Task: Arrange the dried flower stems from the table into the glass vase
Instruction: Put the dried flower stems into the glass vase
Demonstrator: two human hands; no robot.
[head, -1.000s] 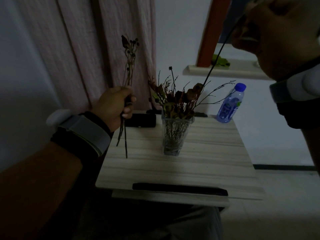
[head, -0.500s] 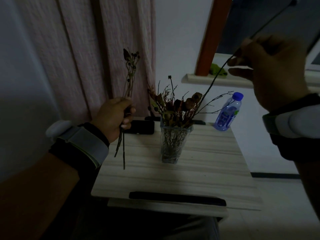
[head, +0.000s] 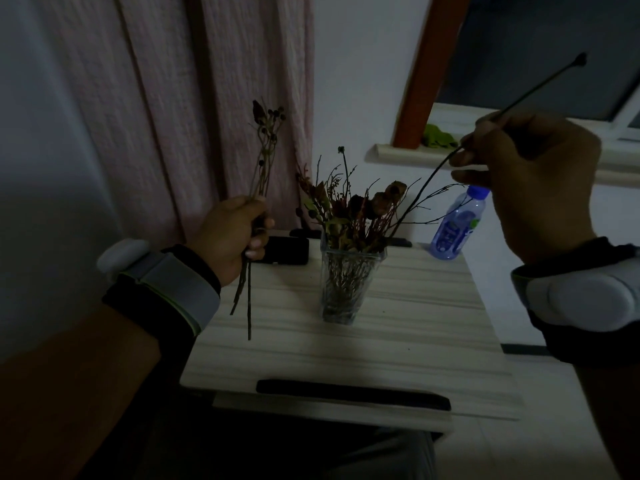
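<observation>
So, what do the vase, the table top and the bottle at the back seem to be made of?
The vase looks like clear glass: the stems show through its walls. The table top looks like pale wood-grain laminate or wood, matte, with long streaks; which one is unclear. The bottle seems to be thin clear plastic, blue tinted, with a blue cap and a printed label.

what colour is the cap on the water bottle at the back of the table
Blue. The cap tops the water bottle, seen in the head view, the only one.
</observation>
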